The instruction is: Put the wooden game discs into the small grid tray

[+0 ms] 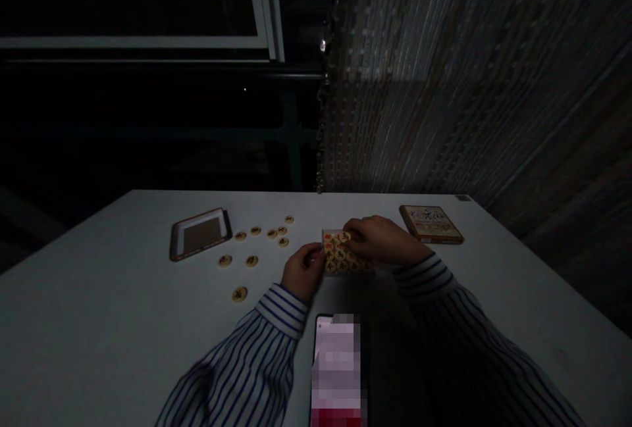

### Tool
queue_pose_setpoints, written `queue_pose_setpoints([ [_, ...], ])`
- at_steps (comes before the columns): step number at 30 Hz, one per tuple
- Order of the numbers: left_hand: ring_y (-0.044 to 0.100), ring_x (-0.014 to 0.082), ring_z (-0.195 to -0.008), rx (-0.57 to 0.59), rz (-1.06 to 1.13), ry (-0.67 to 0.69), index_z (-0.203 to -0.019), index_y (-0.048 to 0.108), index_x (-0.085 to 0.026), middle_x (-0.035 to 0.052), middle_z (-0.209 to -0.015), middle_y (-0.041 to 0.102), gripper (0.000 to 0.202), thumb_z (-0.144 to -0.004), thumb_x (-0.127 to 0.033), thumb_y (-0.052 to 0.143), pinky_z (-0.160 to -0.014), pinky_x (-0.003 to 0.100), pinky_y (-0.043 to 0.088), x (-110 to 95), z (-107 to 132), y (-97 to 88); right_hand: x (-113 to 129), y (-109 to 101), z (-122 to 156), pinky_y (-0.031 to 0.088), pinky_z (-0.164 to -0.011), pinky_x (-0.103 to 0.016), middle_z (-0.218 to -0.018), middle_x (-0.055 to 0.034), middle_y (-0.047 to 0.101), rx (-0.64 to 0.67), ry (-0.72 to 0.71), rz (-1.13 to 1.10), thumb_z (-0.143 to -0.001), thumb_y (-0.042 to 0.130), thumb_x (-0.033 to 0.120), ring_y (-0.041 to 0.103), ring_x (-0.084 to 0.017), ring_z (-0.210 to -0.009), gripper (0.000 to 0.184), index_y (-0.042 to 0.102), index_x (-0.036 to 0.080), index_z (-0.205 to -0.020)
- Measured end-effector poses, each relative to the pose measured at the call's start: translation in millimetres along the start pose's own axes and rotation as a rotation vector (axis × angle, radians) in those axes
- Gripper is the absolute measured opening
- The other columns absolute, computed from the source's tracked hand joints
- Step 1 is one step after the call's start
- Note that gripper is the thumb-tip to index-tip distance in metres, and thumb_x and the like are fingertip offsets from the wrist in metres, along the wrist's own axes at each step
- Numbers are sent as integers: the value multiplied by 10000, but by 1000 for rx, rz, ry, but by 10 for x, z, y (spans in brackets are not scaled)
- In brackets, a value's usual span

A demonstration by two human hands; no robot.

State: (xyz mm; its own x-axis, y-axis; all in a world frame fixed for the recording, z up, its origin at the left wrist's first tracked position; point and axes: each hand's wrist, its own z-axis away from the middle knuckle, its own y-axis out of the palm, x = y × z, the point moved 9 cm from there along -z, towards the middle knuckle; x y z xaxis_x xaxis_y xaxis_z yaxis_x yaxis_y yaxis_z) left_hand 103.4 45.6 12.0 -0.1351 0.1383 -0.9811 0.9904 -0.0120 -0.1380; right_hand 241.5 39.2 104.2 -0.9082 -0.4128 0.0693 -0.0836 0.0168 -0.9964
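Observation:
A clear plastic tray (348, 274) sits on the table in front of me, with Chinese chess pieces laid in rows inside, some marked red and some black. My left hand (302, 272) pinches the tray's left edge. Reaching over from the right, my right hand (384, 240) has its fingertips closed on a round Chinese chess piece (346, 237) with a black character at the tray's far side. That hand hides the tray's right part. Several loose pieces (251, 260) lie scattered left of the tray, their characters facing up.
An open shallow box (226, 224) lies at the far left of the table (123, 308). A box lid with printed characters (430, 222) lies at the far right. Close to me is a lit phone (336, 368). Behind the table hangs a string curtain (409, 72), beside a dark window.

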Motion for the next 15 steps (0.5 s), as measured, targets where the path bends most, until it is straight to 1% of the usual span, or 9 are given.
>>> queue_pose_setpoints([
  [3, 615, 170, -768, 38, 10, -4, -933, 623, -159, 65, -845, 667, 278, -691, -288, 579, -733, 309, 492, 33, 8, 41, -70, 53, 5, 341, -646, -253, -885, -60, 645, 38, 32, 13, -776, 446, 365, 563, -185, -796, 324, 586, 208, -1022],
  [7, 601, 188, -856, 67, 5, 30, -945, 627, -169, 73, -909, 663, 271, -702, -274, 569, -809, 337, 465, 47, 5, 60, -117, 144, 5, 353, -621, -253, -877, -70, 648, 99, 46, 29, -763, 455, 360, 573, -193, -792, 311, 609, 209, -987],
  [11, 594, 190, -881, 95, 11, 47, -969, 623, -176, 71, -936, 658, 280, -720, -280, 549, -834, 347, 451, 85, -8, 81, -132, 233, -8, 365, -619, -261, -885, -85, 646, 132, 30, 61, -740, 469, 334, 579, -205, -800, 295, 623, 193, -948],
  [15, 595, 188, -881, 86, 13, 52, -974, 626, -184, 67, -935, 658, 284, -716, -277, 553, -836, 347, 451, 129, -23, 74, -137, 298, -15, 370, -609, -263, -873, -96, 647, 174, 35, 67, -720, 488, 330, 582, -210, -793, 273, 636, 185, -897],
])
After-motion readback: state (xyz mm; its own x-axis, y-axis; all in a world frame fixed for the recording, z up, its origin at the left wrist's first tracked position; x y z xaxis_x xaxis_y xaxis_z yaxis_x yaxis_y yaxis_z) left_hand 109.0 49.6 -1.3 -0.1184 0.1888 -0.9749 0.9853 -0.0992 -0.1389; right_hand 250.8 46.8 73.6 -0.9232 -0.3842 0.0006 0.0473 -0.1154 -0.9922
